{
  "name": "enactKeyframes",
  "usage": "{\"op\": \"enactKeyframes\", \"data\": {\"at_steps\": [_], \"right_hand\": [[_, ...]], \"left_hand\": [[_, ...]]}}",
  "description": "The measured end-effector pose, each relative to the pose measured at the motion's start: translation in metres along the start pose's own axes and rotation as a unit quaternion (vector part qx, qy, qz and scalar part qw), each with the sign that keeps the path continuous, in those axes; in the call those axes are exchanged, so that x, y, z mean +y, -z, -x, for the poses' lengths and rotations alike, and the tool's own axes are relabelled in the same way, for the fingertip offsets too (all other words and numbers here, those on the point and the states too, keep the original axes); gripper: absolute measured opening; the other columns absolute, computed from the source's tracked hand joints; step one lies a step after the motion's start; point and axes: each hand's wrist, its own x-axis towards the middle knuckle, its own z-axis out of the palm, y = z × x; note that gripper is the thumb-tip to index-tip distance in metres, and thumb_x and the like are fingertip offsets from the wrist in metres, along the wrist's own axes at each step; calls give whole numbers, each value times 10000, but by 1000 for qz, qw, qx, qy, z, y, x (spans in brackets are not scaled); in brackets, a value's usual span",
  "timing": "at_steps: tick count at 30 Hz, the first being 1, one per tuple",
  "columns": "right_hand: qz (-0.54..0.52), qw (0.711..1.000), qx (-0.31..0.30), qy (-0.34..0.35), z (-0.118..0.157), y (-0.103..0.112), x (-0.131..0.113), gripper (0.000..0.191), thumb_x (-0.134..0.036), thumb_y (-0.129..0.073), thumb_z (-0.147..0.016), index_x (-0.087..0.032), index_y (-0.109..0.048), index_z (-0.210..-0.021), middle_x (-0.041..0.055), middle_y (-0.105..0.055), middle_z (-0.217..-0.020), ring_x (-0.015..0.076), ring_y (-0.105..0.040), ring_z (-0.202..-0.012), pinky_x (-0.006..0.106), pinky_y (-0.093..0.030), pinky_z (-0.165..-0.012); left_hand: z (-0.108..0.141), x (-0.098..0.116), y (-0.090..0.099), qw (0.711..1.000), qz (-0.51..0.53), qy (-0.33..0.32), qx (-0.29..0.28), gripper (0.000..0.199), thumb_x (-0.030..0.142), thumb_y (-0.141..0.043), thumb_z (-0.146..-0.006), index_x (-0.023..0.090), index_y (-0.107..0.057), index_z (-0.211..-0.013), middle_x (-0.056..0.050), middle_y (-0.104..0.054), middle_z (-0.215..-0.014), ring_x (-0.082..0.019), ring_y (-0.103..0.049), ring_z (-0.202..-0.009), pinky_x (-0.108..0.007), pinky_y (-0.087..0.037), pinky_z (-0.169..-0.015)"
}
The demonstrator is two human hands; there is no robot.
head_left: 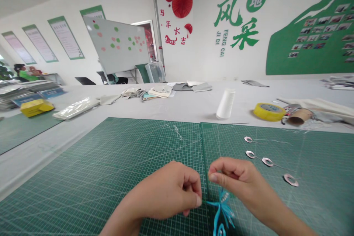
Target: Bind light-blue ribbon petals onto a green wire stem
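Observation:
Low in the head view, a bright blue butterfly-like ornament [223, 209] with curled loops and small pale beads hangs between my hands, over the cutting mat [132, 162]. My left hand [173, 191] is closed in a pinch at the thin pointed end on the ornament's left side. Just above the ornament, the thumb and forefinger of my right hand [239, 179] are pressed together. Whatever lies between those right fingertips is too fine to make out. Part of the ornament's top is hidden near my right hand.
Several small pale rings [267, 162] with threads lie right of my hands. Loose white thread [177, 132] rests on the mat. Beyond stand a white thread cone [225, 104], yellow tape [269, 111] and a cardboard tube [299, 116]. A yellow box [37, 107] is far left.

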Motion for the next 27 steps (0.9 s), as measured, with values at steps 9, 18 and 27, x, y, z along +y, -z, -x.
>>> {"op": "enactKeyframes", "data": {"at_steps": [9,18,27], "right_hand": [[181,967,48,174,21,-6,-15,194,-217,-502,-937,-233,-638,-800,-41,-621,-643,117,-570,-563,233,-384,-526],[201,958,92,184,23,-15,-8,202,-203,-474,-952,-246,-640,-844,-50,-648,-661,117,-611,-567,226,-418,-534],[134,973,174,75,21,-24,-10,213,-341,-543,-898,-252,-690,-771,-55,-454,-498,132,-389,-434,251,-338,-459]], "left_hand": [[-6,-3,-4,988,-94,-19,124,128,187,-511,-758,187,-592,-658,26,-570,-555,-115,-487,-525,-216,-297,-472],[-13,-3,7,978,85,-44,186,103,209,-555,-790,167,-563,-697,36,-555,-526,-103,-471,-520,-232,-356,-547],[-11,2,7,952,246,-49,177,121,249,-591,-810,154,-542,-754,58,-533,-530,-40,-232,-414,-195,-147,-421]]}}
